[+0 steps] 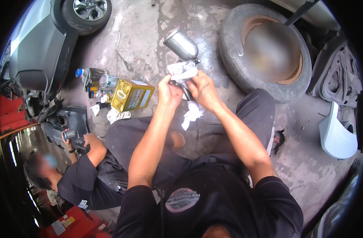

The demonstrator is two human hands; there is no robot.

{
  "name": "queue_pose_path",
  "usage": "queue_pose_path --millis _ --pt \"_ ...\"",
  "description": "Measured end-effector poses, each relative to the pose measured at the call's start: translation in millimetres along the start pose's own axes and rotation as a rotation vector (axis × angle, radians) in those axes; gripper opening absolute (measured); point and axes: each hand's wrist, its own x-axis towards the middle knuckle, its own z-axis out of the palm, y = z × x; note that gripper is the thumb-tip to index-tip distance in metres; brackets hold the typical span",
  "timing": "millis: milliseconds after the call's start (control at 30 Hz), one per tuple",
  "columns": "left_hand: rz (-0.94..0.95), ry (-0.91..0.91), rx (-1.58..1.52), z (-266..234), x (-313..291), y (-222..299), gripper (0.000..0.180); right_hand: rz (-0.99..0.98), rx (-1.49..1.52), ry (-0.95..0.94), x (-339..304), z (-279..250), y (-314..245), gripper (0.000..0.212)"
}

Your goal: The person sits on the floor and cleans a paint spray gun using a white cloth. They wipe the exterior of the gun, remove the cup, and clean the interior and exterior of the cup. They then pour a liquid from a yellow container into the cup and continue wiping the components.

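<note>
A spray gun with a silver metal cup (pixel 183 44) is held out in front of me, the cup pointing away. My left hand (pixel 169 92) is closed round the gun's left side. From the right, my right hand (pixel 204 88) grips the gun, fingers bent against its body. Crumpled white paper or cloth (pixel 182 70) covers the part between cup and hands, hiding the gun's head. Below the hands the dark handle (pixel 187 94) shows, and a second white wad (pixel 193 113) is at its lower end.
Left of my hands stand a gold rectangular can (pixel 133 96), a round paint tin (pixel 108 81) and several bottles. A large tyre (pixel 235 51) lies at right, near a pale blue panel (pixel 338 137). A co-worker (pixel 80 178) sits at left holding a dark part, below a grey car (pixel 42 51).
</note>
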Motion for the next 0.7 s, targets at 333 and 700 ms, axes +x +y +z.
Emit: queue_pose_path --millis 333,700 --pt "-0.070 -0.035 -0.103 5.3 -27.7 16.0 0.039 -0.296 -0.234 0.274 21.2 8.2 -22.7 0.044" --pt "0.030 0.177 0.071 19.4 -52.5 -6.5 0.043 -0.236 -0.155 0.206 12.5 27.4 -32.9 0.019"
